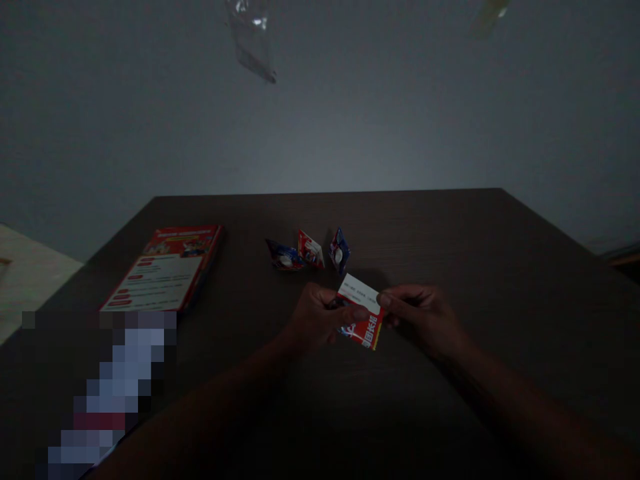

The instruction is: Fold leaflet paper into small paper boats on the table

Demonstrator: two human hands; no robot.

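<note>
The left hand (316, 315) and the right hand (419, 312) hold one piece of printed paper (360, 289) between them, above the near-middle part of the dark table (430, 233). The left hand pinches the paper from its left side, thumb laid across the face, fingers curled mostly out of sight. The right hand pinches the upper right edge between thumb and fingertips. The paper is tilted; a white, text-bearing section sits above a red section with large white characters. The boundary between them appears to be a fold, so this piece is judged to be partly worked.

Just beyond the hands, three shaped units are on the table: a left folded piece (285, 257), a middle folded piece (311, 249) and a right folded piece (339, 251). The left and middle units are close together; the right unit is slightly apart. All three appear complete as folded. The held piece is flatter than these and appears to need further shaping. At the left lies a stack of printed leaflets (170, 275); whether any are reserved for folding cannot be determined.
</note>
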